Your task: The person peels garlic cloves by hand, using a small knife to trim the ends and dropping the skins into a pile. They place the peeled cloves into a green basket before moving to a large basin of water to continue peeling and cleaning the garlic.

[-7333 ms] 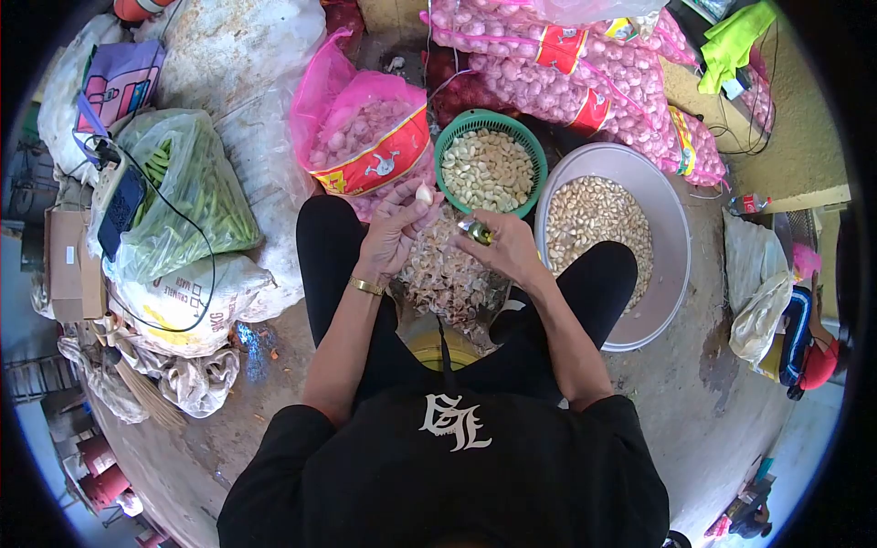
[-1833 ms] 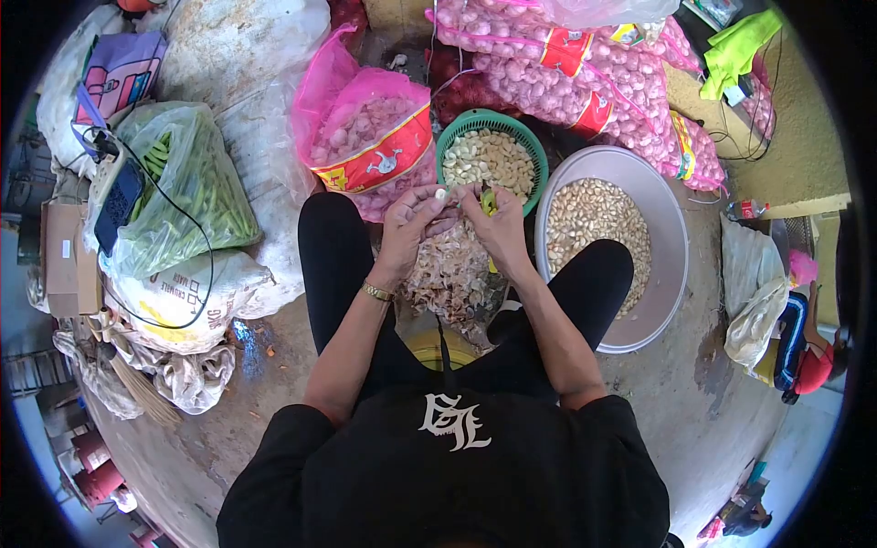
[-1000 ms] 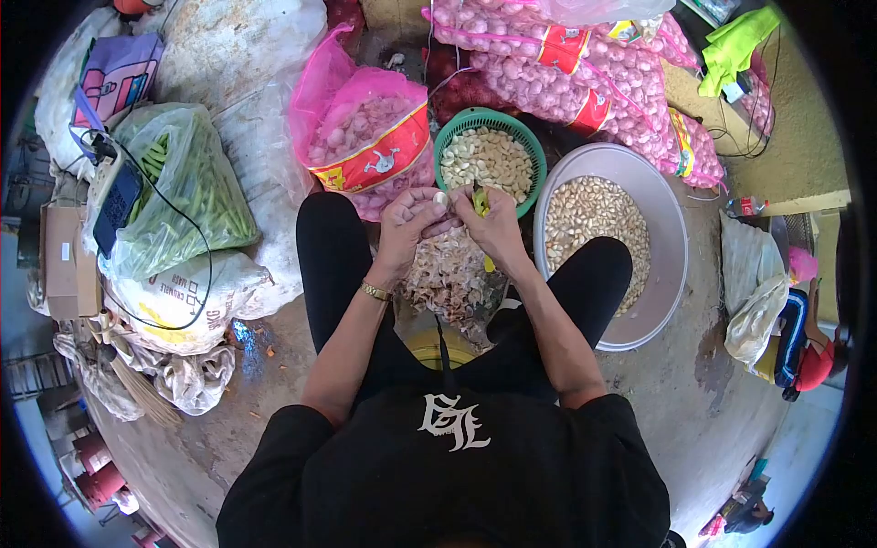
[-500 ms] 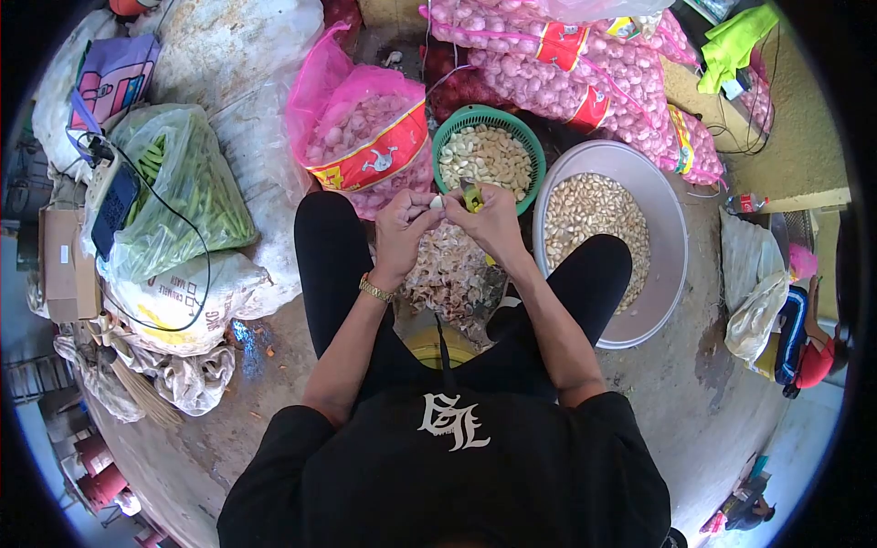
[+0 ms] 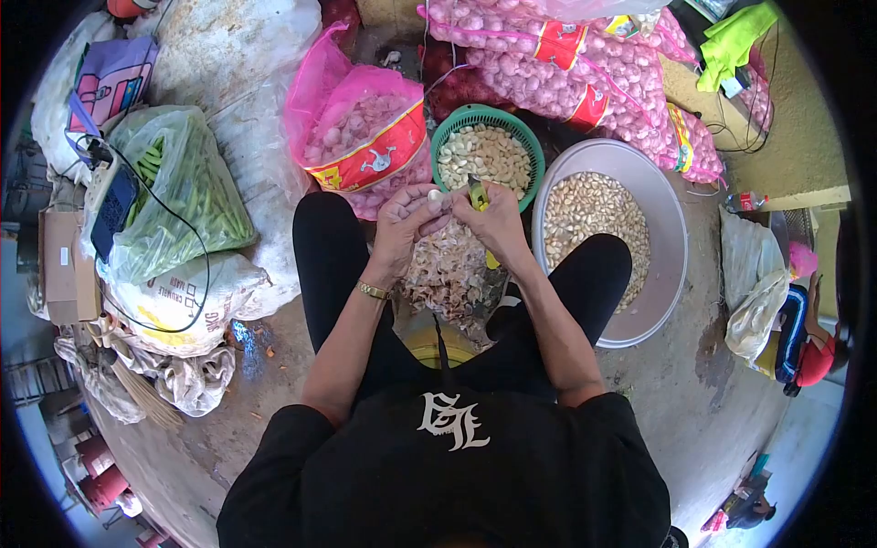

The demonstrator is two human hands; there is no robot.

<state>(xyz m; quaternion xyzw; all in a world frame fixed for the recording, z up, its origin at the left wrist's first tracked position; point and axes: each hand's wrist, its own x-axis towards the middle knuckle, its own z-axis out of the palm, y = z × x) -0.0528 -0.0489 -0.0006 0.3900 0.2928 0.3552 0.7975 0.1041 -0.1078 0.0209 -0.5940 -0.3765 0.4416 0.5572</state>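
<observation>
My left hand (image 5: pixel 405 226) pinches a pale garlic clove (image 5: pixel 435 195) between thumb and finger. Close beside it, my right hand (image 5: pixel 491 219) is closed around a yellow-green cutter (image 5: pixel 478 194) whose tip points up. Both hands are above a heap of papery garlic skins (image 5: pixel 446 274) between my knees. Just beyond my hands, a green basket (image 5: pixel 438 137) holds peeled cloves. To the right stands a wide pale basin (image 5: pixel 670 247) with many unpeeled cloves in it.
An open pink net bag of garlic (image 5: pixel 365 137) stands ahead on the left, with more full garlic sacks (image 5: pixel 585 82) at the back right. A clear bag of green vegetables (image 5: pixel 196 192) lies left. Two people (image 5: pixel 816 356) are partly visible at far right.
My hands have moved slightly apart, my left one a little to the left. The clove and the cutter now show more clearly.
</observation>
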